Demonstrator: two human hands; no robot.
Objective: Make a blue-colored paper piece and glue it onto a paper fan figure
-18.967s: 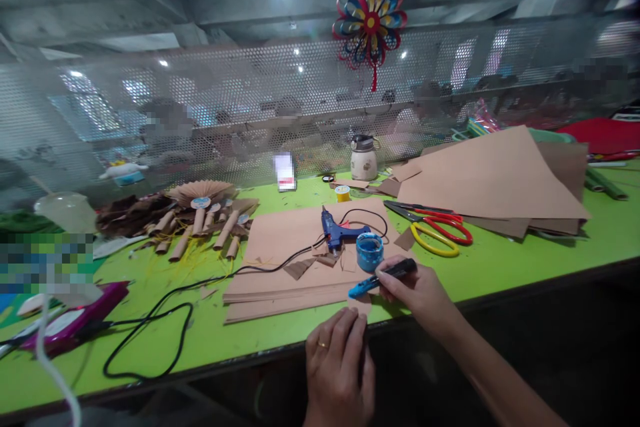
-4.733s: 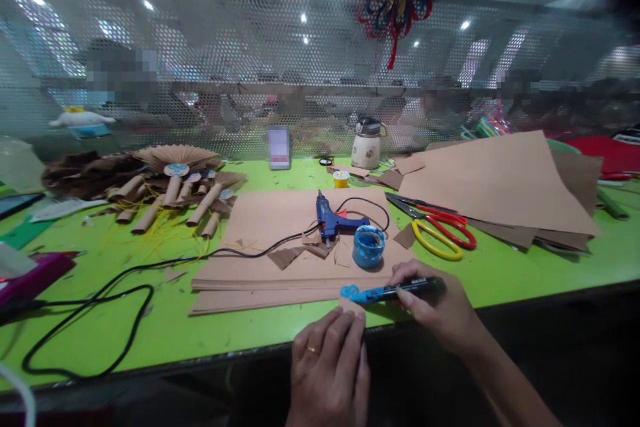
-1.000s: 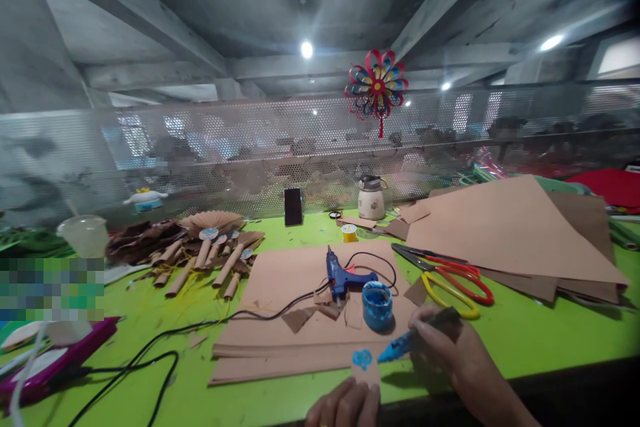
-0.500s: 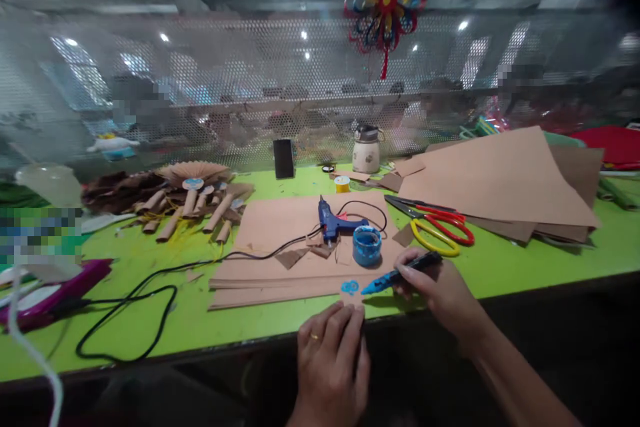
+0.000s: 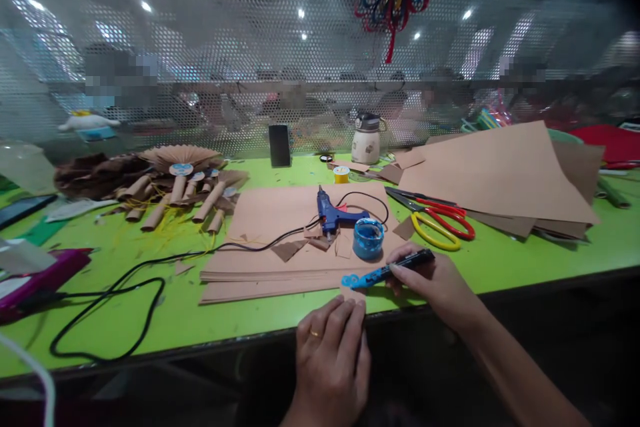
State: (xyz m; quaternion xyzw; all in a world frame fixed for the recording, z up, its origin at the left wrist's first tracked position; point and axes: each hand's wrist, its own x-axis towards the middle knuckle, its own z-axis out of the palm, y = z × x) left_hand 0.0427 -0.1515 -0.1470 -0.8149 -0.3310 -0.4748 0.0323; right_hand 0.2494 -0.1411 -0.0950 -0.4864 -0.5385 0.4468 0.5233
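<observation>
My right hand (image 5: 434, 280) is closed around a black paintbrush (image 5: 400, 265) whose blue-coated tip rests on a blue painted mark (image 5: 350, 279). That mark sits on a small brown paper piece (image 5: 353, 291) at the green table's near edge. My left hand (image 5: 331, 353), wearing a ring, lies with fingers together and flat on the near end of that piece, pressing it down. A small blue paint pot (image 5: 369, 239) stands just behind the brush, beside a blue glue gun (image 5: 335, 217) on a stack of brown paper sheets (image 5: 280, 240).
Red and yellow scissors (image 5: 436, 225) lie right of the pot. Large brown sheets (image 5: 500, 177) are piled at the right. Rolled paper tubes and fans (image 5: 175, 190) lie at the left, a black cable (image 5: 120, 293) loops across the green table (image 5: 525, 263). A perforated metal screen (image 5: 240, 67) backs the table.
The brush tip has moved left onto the blue mark on the small paper piece. My left hand still presses the piece down. The view has dipped slightly.
</observation>
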